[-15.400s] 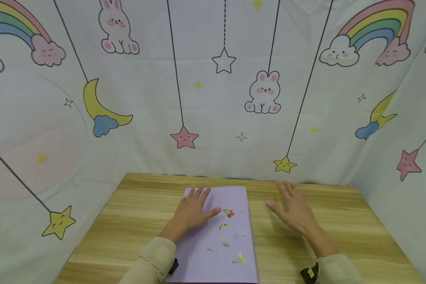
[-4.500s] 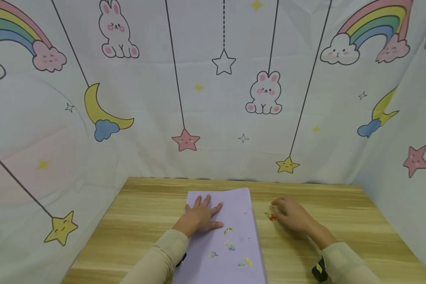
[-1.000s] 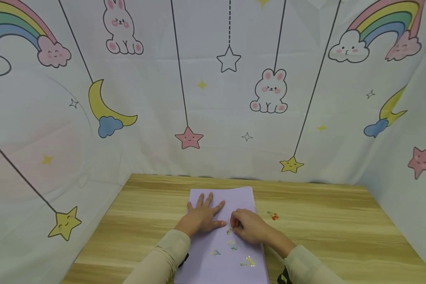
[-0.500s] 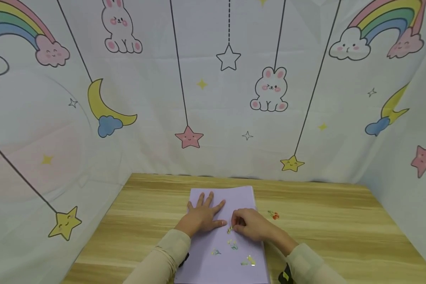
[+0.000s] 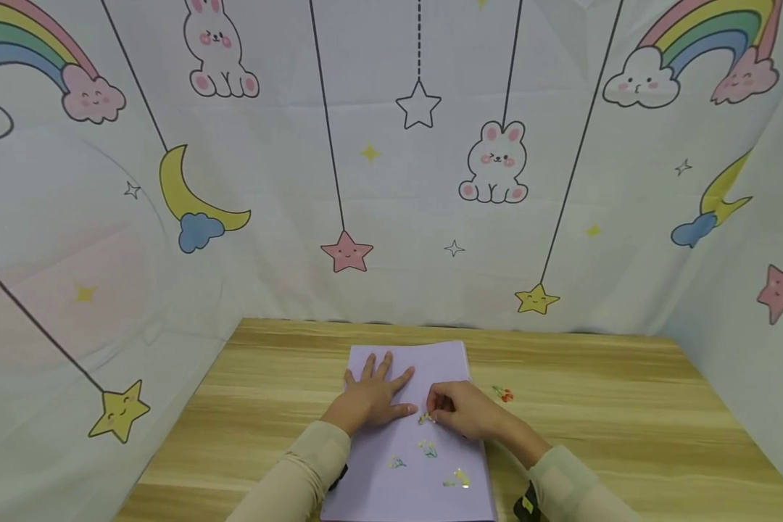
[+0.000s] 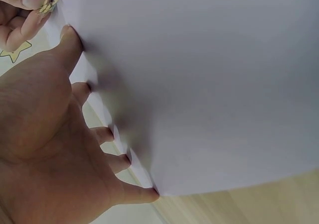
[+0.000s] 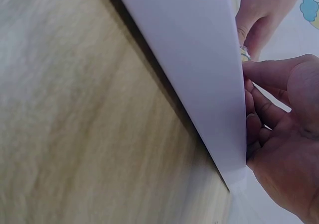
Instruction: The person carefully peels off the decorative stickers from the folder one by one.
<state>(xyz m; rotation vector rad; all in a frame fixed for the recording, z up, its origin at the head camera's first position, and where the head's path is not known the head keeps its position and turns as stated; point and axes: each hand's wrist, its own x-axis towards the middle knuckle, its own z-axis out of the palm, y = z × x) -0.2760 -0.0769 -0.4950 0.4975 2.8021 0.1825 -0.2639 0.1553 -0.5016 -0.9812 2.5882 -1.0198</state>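
Observation:
A light purple folder (image 5: 391, 496) lies on the wooden table, with small shiny flower-like stickers on its face. My left hand (image 5: 370, 399) rests on its upper left part, fingers spread. Just right of that thumb, my right hand (image 5: 463, 412) pinches a small yellow-green sticker (image 5: 423, 419) between thumb and forefinger. In the left wrist view the sticker (image 6: 48, 5) stands partly up at the fingertips. Nearer me on the folder are a yellow-and-green sticker (image 5: 428, 449), a bluish-green one (image 5: 396, 462) and a yellow one (image 5: 461, 478).
A red and green sticker (image 5: 504, 394) lies on the wooden table (image 5: 600, 428), right of the folder. A white cloth (image 5: 280, 181) printed with rabbits, stars and moons hangs behind and at both sides. Dark wrist cameras (image 5: 527, 502) sit at the sleeves.
Long before, the red and green sticker was on the folder; it then moved to the table. The right hand came back onto the folder and in the last second lifts slightly with the yellow-green sticker.

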